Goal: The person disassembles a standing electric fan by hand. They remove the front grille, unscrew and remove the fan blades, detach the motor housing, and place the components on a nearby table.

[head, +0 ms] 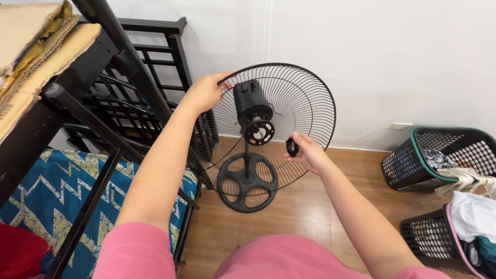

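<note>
A black stand fan stands on the wooden floor with its round base (247,182) and motor housing (251,103). Its rear wire guard (294,111) is on the motor; no blade or front guard shows. My left hand (204,93) grips the guard's upper left rim. My right hand (308,152) pinches a small black ring-shaped nut (292,147) just right of the motor's hub (259,132), apart from it.
A black metal bunk frame (129,103) with a blue patterned mattress (46,196) stands at left, with cardboard (36,46) on top. Two black laundry baskets (439,160) with clothes sit at right by the white wall.
</note>
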